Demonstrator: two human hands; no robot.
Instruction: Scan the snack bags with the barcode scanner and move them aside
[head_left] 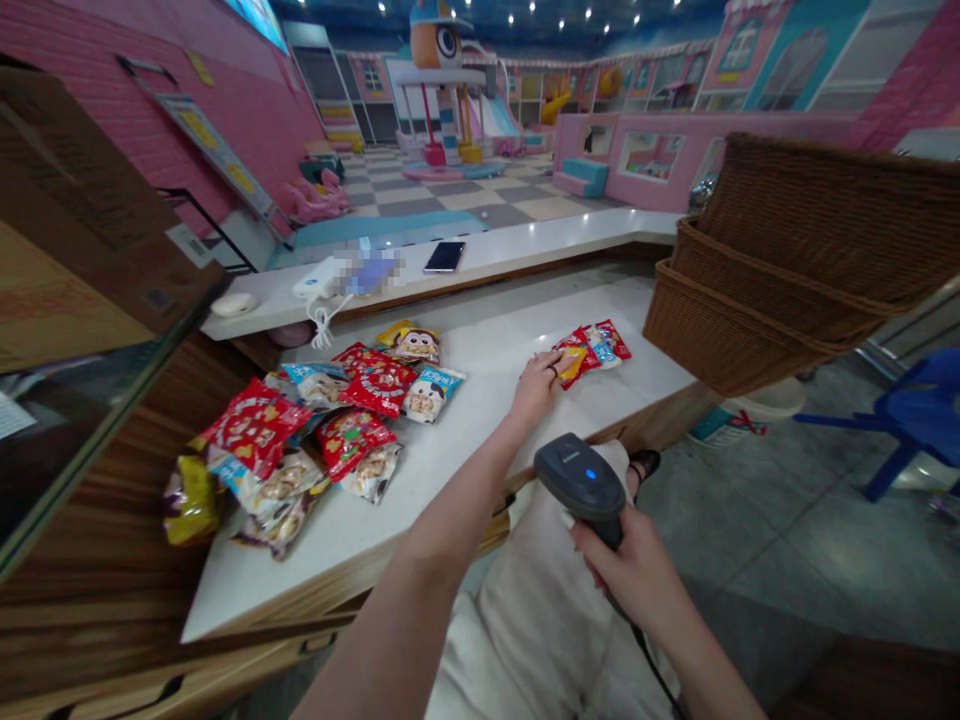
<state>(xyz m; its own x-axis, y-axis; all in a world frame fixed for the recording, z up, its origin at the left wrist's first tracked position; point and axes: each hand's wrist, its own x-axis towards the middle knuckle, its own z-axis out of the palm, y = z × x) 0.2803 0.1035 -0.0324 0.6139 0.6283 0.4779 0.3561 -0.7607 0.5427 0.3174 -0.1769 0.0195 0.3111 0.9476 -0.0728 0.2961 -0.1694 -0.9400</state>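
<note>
Roughly two lots of snack packets (379, 380) on a white counter (457, 520): a small lot (589, 355) of red and yellow packets toward the far right end, and a much larger heap (300, 440) toward the left, with bare counter between them. Left hand (534, 388) at the near edge of the small lot, fingers (546, 366) spread apart and lying on a packet, not clamped, a ring on one of them. Right hand (611, 570) off the counter, above the lap, fingers closed tight around the grip of a barcode scanner (581, 478), its blue light lit, a black cable (645, 650) trailing down past pale trousers (540, 610). So far, only a few packets in the small lot, most in the heap, several there overlapping and partly hidden. Just right of the small lot, stacked wicker baskets (780, 260), tilted. Beyond, on a higher ledge (525, 235), a phone (444, 257) and a blurred white item. At far left, a cardboard box (67, 210). On the floor at right, a blue chair (907, 420). Far off, a play area with a slide (495, 115).
</note>
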